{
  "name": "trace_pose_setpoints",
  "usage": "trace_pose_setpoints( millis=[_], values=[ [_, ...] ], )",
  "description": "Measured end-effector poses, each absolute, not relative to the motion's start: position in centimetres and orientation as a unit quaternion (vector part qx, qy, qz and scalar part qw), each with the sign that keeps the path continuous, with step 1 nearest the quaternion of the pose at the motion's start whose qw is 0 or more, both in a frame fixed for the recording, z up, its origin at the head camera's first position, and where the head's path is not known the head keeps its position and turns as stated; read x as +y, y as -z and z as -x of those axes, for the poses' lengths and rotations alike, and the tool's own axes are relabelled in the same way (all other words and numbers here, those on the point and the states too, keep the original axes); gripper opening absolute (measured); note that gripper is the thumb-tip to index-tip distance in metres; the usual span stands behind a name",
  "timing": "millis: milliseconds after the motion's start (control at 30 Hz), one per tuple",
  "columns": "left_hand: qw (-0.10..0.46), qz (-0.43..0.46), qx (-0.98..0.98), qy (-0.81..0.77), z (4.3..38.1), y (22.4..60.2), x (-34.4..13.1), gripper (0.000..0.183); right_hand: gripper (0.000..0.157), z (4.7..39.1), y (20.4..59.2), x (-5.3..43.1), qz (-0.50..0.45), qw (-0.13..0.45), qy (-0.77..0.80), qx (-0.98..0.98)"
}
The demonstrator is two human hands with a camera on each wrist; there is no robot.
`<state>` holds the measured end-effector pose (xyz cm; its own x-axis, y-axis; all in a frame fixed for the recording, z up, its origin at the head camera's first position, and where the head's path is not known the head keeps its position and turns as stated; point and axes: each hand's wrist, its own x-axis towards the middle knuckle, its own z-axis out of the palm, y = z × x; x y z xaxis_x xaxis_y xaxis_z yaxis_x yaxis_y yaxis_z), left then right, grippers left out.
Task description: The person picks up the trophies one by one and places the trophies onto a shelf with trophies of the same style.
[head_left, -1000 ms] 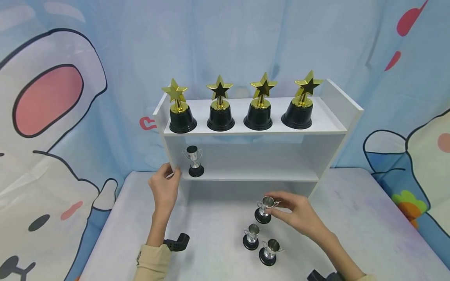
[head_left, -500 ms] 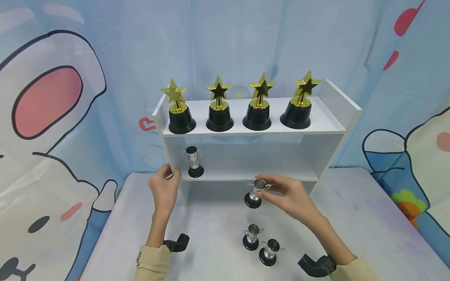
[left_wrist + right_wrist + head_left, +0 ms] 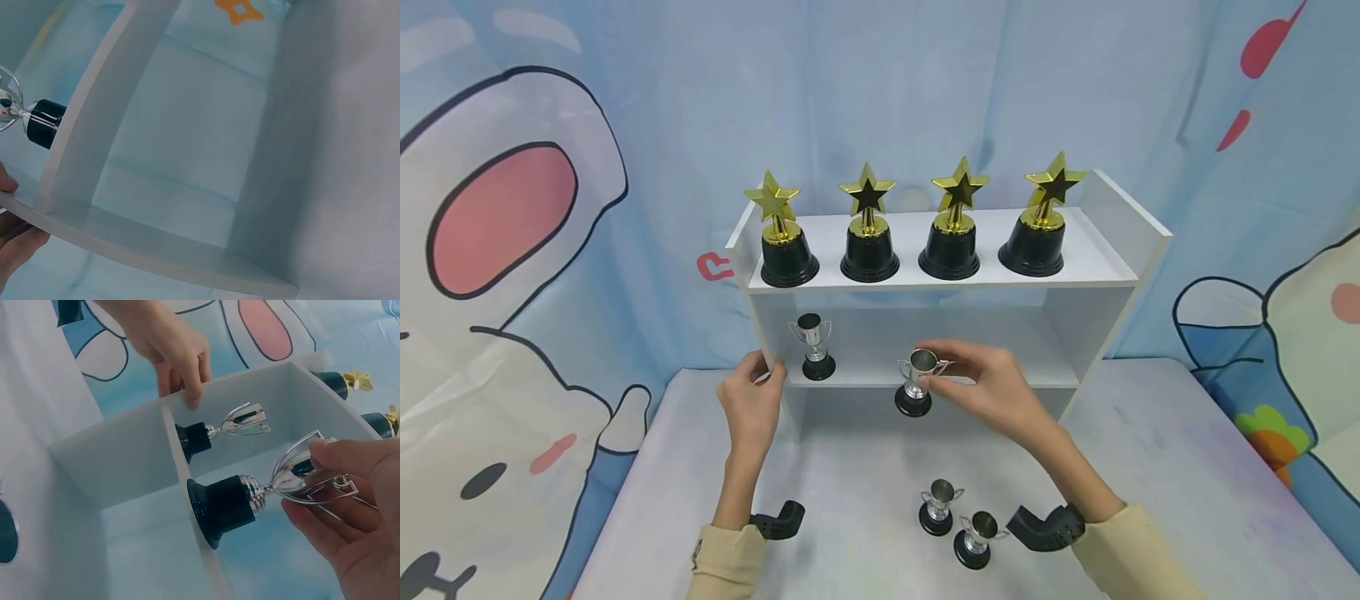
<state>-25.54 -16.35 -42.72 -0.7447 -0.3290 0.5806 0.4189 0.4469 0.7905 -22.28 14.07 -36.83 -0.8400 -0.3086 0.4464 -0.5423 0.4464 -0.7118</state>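
My right hand [image 3: 981,386] pinches a small silver trophy cup [image 3: 914,385] with a black base, thumb on one side of the cup and fingers on the other. The cup is upright in front of the middle shelf's front edge; in the right wrist view its base [image 3: 222,509] overlaps that edge. My left hand [image 3: 752,406] grips the left side panel of the white shelf unit [image 3: 940,333], thumb inside and fingers outside. Another silver trophy cup [image 3: 812,346] stands at the left end of the middle shelf, close to the left thumb.
Several gold star trophies [image 3: 950,250] with black bases line the top shelf. Two more silver cups, a nearer one [image 3: 973,540] and one [image 3: 937,507] slightly behind it, stand on the white table [image 3: 850,533] below my right hand. A patterned blue curtain [image 3: 887,75] hangs behind.
My right hand has lifted the silver trophy cup from near the other two on the table, up and leftward to the middle shelf's edge. My left hand has stayed put.
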Motion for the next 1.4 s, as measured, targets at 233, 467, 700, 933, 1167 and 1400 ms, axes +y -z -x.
trace_pose_setpoints(
  millis=[233,467,700,933,1167,1400],
  values=[
    [0.356,0.027,-0.773,0.524,25.5,42.6,-16.6,0.017,0.041,24.2,35.6,12.5,-0.243,0.129,-0.452,-0.849],
    [0.355,0.027,-0.773,0.525,25.6,42.7,-16.8,0.017,0.041,26.4,35.5,11.0,-0.241,0.118,-0.456,-0.848],
    [0.350,0.027,-0.772,0.530,25.6,43.0,-16.7,0.016,0.039,27.7,35.8,10.2,-0.229,0.107,-0.470,-0.846],
    [0.349,0.033,-0.773,0.529,25.7,42.9,-16.5,0.015,0.042,28.1,35.8,9.9,-0.211,0.095,-0.476,-0.848],
    [0.353,0.037,-0.771,0.529,25.7,42.5,-16.4,0.016,0.046,28.2,35.9,10.2,-0.208,0.095,-0.480,-0.847],
    [0.357,0.035,-0.768,0.530,25.6,42.7,-16.3,0.016,0.053,28.0,37.0,11.3,-0.205,0.080,-0.506,-0.834]
  ],
)
